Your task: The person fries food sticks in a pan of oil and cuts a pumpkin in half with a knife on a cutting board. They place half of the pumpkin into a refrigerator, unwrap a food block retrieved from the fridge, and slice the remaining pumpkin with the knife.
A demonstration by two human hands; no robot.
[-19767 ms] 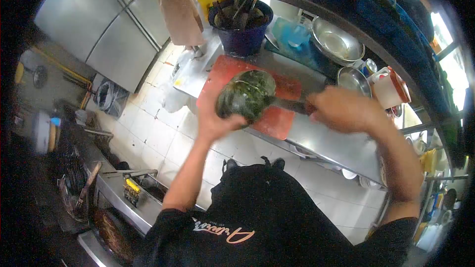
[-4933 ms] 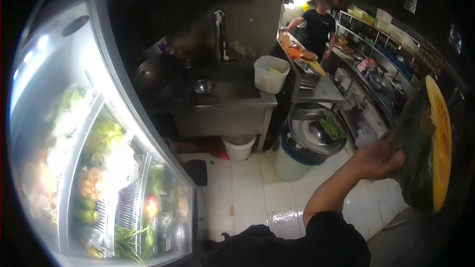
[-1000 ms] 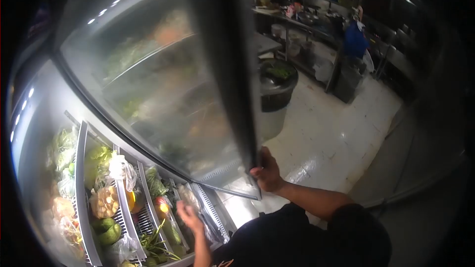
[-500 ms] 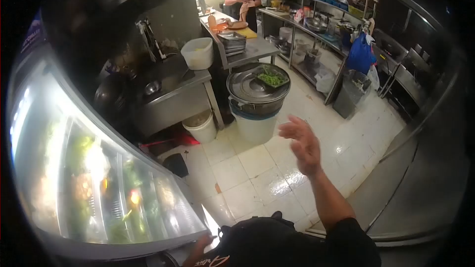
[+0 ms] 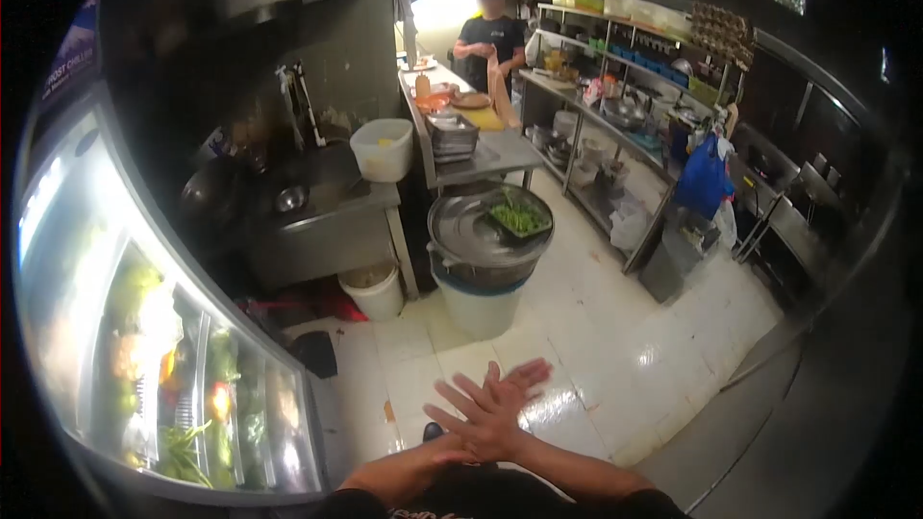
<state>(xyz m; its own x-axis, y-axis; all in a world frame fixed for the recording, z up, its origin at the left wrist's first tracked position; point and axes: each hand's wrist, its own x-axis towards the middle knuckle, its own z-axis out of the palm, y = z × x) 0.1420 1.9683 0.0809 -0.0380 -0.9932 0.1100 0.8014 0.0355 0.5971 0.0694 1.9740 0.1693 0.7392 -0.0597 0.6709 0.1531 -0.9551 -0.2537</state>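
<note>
My two hands meet low in the middle of the head view, in front of my body. My right hand [image 5: 484,417] lies across the top, palm down, fingers spread toward the upper left. Beneath it, my left hand [image 5: 522,378] is partly hidden, with its fingers stretched out to the upper right. Neither hand shows anything held. Beyond them stands a white bucket [image 5: 478,306] topped by a wide metal lid [image 5: 456,229]. A dark tray of green vegetables [image 5: 519,219] rests on that lid.
A lit glass-front chiller [image 5: 87,346] with produce stands at my left. Behind are a metal counter with a white tub [image 5: 382,149], a white pail [image 5: 373,291], stacked metal trays [image 5: 452,137], shelving with a blue bag [image 5: 705,178], and a person [image 5: 490,43] handling a cloth-like item.
My right hand has come down from its raised position, and my left hand has moved from beside the chiller's lower edge to meet it. The camera view has tilted upward.
</note>
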